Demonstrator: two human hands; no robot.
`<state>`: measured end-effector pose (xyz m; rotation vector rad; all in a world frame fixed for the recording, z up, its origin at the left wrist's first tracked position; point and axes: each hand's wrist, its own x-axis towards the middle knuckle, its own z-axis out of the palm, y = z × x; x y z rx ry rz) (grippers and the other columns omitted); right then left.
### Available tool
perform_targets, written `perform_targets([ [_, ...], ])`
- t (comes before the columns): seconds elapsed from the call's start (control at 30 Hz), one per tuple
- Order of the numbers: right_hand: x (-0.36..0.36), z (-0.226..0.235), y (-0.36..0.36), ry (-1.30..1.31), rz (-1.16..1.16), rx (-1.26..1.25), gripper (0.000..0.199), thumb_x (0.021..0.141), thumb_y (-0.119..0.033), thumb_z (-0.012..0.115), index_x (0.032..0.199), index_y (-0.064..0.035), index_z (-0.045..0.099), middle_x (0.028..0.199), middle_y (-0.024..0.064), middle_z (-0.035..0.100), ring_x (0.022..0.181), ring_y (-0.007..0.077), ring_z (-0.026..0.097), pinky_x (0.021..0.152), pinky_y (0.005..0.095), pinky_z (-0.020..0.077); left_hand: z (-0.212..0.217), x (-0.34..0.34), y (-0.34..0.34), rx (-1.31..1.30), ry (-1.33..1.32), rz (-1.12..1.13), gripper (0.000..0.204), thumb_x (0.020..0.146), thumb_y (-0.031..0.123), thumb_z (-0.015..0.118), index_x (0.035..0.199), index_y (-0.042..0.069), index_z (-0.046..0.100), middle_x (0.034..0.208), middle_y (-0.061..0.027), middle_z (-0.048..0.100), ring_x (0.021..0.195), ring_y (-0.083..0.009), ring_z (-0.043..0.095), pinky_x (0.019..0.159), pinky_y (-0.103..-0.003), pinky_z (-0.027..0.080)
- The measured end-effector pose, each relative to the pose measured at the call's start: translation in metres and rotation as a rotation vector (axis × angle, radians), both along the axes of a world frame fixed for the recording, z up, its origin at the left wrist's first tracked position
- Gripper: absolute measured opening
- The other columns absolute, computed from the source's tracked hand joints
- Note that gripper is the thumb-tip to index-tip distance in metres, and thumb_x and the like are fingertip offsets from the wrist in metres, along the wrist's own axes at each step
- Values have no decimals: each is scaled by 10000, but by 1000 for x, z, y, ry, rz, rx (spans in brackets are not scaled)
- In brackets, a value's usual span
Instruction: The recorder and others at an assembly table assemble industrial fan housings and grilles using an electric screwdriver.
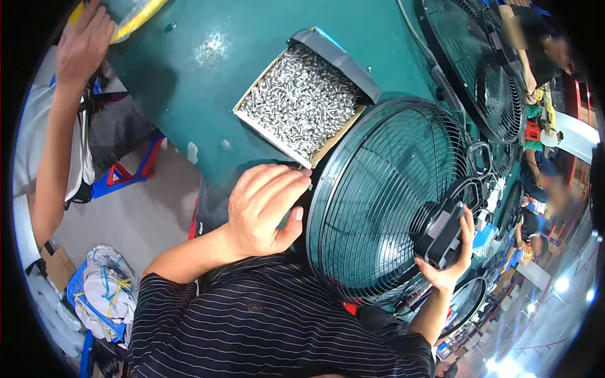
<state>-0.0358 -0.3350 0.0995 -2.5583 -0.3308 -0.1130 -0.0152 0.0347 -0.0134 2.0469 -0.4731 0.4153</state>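
A black fan [372, 208] with a round wire guard stands tilted at the green table's edge, close to my body. My right hand [455, 255] grips the dark housing [441, 233] at the middle of the guard, thumb and fingers on opposite sides. My left hand [268, 205] is at the guard's left rim, fingers bent together and thumb apart. Its fingertips are beside the near corner of an open cardboard box [271, 142] full of small silver screws [302, 94]; whether they touch the rim I cannot tell. A dark grey curved plastic piece [337, 66] lies across the box's far right side.
More fan guards [472, 69] stand along the green table [208, 82] to the right. At the far left, another person's hand [85, 47] holds a yellow-rimmed round thing [135, 19]. A blue crate with white cloth [104, 283] is on the floor at the left.
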Motion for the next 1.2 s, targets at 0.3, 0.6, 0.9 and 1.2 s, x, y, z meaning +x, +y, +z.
perform_targets([
  [0.3,10,1,-6,88,256,-46,1016,486,-372,869,1386,-83,498,1418,356,420,1313,500,440,1102,620,280,-2,-2,-2,92,-52,-14,403,863,274,607,1097,-52,650,1062,-175,704,908,-323,654,810,-429,492],
  [0.6,26,7,-9,104,294,-28,1032,462,-315,868,1397,-100,488,1432,338,416,1313,502,434,1077,606,313,-2,-2,-6,176,-64,-20,399,841,264,633,1112,-27,670,1083,-156,697,913,-305,645,815,-428,492],
  [0.9,27,-2,-13,108,292,-45,1014,492,-369,865,1394,-92,493,1438,345,400,1318,506,422,1061,593,337,-2,-1,-9,223,-59,-16,418,789,226,658,1127,-20,672,1080,-145,688,919,-306,635,821,-432,481],
  [1.2,26,-2,-13,83,285,-39,1016,524,-378,878,1409,-74,480,1466,339,376,1362,502,381,1088,589,320,0,-1,-12,225,-76,-3,379,775,171,641,1093,-33,675,1056,-147,687,911,-312,642,820,-429,477],
])
